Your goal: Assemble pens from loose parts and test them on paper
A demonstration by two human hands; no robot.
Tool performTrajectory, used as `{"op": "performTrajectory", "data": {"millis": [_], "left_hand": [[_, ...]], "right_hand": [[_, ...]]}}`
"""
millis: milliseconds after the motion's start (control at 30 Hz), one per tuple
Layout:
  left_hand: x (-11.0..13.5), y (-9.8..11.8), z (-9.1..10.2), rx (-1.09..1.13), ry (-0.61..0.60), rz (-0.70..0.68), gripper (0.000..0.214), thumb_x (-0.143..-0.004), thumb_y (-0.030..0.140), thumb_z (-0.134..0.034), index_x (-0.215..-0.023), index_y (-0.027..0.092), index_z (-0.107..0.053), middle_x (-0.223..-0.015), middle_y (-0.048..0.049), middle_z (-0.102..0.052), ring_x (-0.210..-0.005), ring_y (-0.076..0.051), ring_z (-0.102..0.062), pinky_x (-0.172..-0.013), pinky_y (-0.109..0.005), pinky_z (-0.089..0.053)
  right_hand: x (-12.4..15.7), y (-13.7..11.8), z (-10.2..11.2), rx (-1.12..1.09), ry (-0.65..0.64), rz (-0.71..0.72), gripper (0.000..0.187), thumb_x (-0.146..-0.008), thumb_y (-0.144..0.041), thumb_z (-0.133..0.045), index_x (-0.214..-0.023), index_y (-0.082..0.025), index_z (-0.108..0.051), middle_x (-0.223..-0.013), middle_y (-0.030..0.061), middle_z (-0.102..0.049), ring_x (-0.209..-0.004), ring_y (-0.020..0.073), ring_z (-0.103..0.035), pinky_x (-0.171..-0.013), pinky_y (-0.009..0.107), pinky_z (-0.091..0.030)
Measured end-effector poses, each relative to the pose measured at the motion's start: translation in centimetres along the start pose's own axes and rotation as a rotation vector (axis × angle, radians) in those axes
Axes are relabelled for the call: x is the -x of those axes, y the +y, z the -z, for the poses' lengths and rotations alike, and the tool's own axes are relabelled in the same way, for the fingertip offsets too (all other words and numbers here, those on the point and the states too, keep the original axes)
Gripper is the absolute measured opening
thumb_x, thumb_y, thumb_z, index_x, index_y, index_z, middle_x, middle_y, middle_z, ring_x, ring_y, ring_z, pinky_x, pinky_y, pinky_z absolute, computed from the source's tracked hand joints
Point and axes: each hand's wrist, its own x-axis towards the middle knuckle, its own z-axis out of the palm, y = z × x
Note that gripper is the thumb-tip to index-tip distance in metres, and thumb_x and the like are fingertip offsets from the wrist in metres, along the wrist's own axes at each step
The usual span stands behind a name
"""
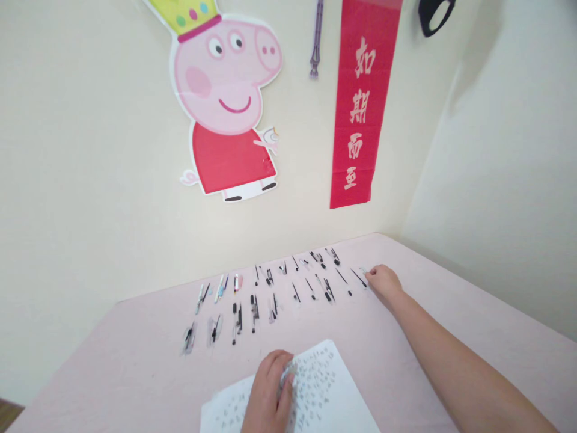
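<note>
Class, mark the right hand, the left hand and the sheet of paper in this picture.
right hand (384, 284): head view, back of the hand.
left hand (269, 390): head view, on the knuckles.
sheet of paper (336, 394): head view, printed area right of the left hand.

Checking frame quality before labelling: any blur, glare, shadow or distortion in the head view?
Head view: soft, even light, no glare; right wall shaded; wide-angle stretch toward the edges; pens small and soft; writing on the paper by the left hand unreadably blurred.
</note>
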Motion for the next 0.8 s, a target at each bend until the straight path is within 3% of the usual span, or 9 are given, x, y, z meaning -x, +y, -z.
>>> {"op": "performTrajectory", "data": {"millis": [167, 300, 400, 467, 600, 800], "left_hand": [[-0.4, 0.6, 0.6, 0.179, 0.062, 0.034, 0.026, -0.082, 0.036, -0.050, -0.096, 0.020, -0.065, -0.099, -0.0116, -0.064, -0.094, -0.024, -0.059, -0.083, -0.037, -0.049], [-0.8, 0.8, 1.0, 0.332, 0.079, 0.103, 0.025, -0.082, 0.038, -0.050, -0.090, 0.019, -0.065, -0.090, -0.0101, -0.064, -0.081, -0.021, -0.060, -0.074, -0.033, -0.049], [-0.9, 0.7, 0.9, 0.453, 0.054, 0.198, 0.028, -0.080, 0.042, -0.053, -0.089, 0.018, -0.065, -0.088, -0.0091, -0.064, -0.078, -0.019, -0.059, -0.072, -0.032, -0.047], [-0.9, 0.6, 0.8, 0.577, 0.045, 0.287, 0.033, -0.077, 0.047, -0.056, -0.090, 0.018, -0.064, -0.086, -0.0082, -0.064, -0.071, -0.017, -0.058, -0.067, -0.030, -0.047], [-1.2, 0.9, 0.6, 0.819, 0.047, 0.447, 0.042, -0.070, 0.053, -0.061, -0.095, 0.019, -0.062, -0.083, -0.0051, -0.064, -0.056, -0.010, -0.052, -0.057, -0.025, -0.044], [-1.6, 1.9, 1.1, 0.966, 0.085, 0.535, 0.038, -0.067, 0.051, -0.065, -0.086, 0.018, -0.063, -0.056, 0.0042, -0.048, -0.050, -0.008, -0.042, -0.049, -0.019, -0.033]], "right_hand": [[1.9, -3.4, 0.3, -0.299, -0.058, 0.026, 0.023, -0.074, -0.025, -0.046, -0.068, -0.013, -0.065, -0.070, 0.0084, -0.065, -0.068, 0.0191, -0.058, -0.059, 0.026, -0.039], [6.3, -8.2, -1.1, -0.540, -0.169, 0.129, 0.024, -0.074, -0.033, -0.046, -0.074, -0.016, -0.062, -0.072, 0.0021, -0.063, -0.066, 0.0148, -0.056, -0.059, 0.023, -0.040], [10.7, -12.0, -2.4, -0.964, -0.383, 0.156, 0.018, -0.069, -0.035, -0.053, -0.069, -0.018, -0.058, -0.063, -0.0011, -0.056, -0.058, 0.0124, -0.049, -0.057, 0.024, -0.038], [13.5, -14.1, -3.1, -1.125, -0.532, 0.154, 0.017, -0.066, -0.035, -0.056, -0.066, -0.018, -0.055, -0.058, -0.0034, -0.049, -0.054, 0.0110, -0.043, -0.054, 0.023, -0.035], [17.7, -16.8, -4.2, -1.201, -0.655, 0.190, 0.018, -0.068, -0.035, -0.058, -0.065, -0.019, -0.051, -0.058, -0.0044, -0.043, -0.053, 0.0102, -0.039, -0.051, 0.023, -0.032], [20.0, -17.6, -5.4, -1.103, -0.564, 0.408, 0.019, -0.072, -0.035, -0.059, -0.065, -0.018, -0.056, -0.069, -0.0013, -0.050, -0.063, 0.0120, -0.046, -0.060, 0.024, -0.037]]}}
